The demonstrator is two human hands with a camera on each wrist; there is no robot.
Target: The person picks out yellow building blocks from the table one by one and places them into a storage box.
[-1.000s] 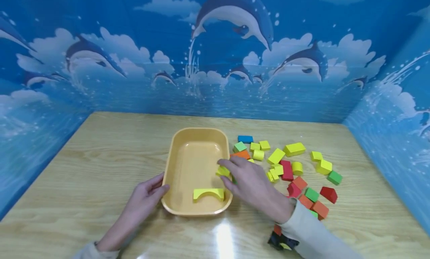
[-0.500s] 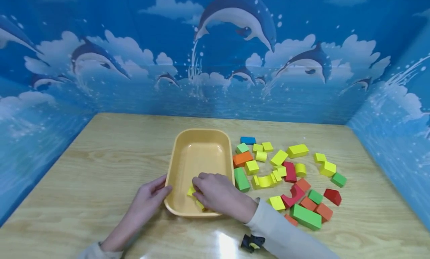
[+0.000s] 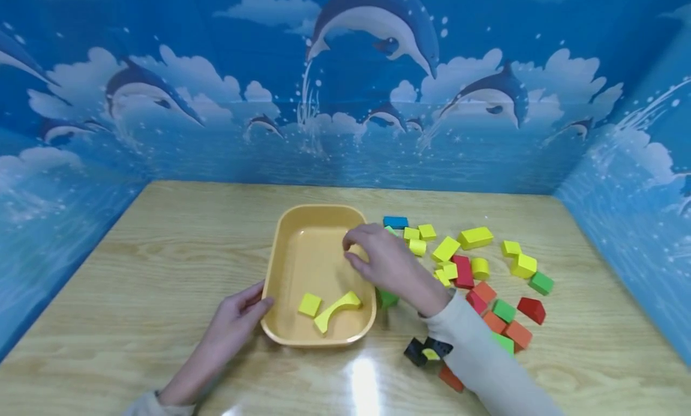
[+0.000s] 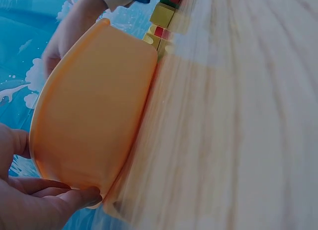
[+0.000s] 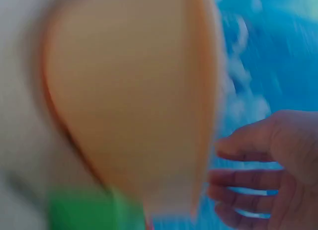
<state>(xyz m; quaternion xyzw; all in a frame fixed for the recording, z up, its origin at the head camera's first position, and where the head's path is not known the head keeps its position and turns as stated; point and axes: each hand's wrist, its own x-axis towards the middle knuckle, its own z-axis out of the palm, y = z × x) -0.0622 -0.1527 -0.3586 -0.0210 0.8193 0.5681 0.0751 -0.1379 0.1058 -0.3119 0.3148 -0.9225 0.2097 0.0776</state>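
Observation:
A light-orange plastic tray (image 3: 302, 266) stands on the table, with a yellow square block (image 3: 310, 305) and a yellow arch block (image 3: 337, 311) lying near its front end. My left hand (image 3: 237, 317) grips the tray's left rim, thumb on top and fingers below. In the left wrist view, that hand (image 4: 44, 200) pinches the tray edge (image 4: 94, 115). Above the tray's right rim hovers my right hand (image 3: 385, 260), its fingers loosely bent and nothing between them. The right wrist view is blurred, with the right hand (image 5: 268, 175) beside the tray wall (image 5: 124, 91).
Loose wooden blocks lie right of the tray: a blue block (image 3: 396, 222), a long yellow block (image 3: 475, 237), a red block (image 3: 463, 271), a yellow cylinder (image 3: 480, 268), a dark red block (image 3: 531, 310) and several others. Dolphin-print curtains (image 3: 345, 146) enclose the wooden table (image 3: 178, 242).
My right hand brought a yellow square block into the tray, let it go beside the arch block, then drew back up and right. The arch block turned aslant. My left hand stayed put.

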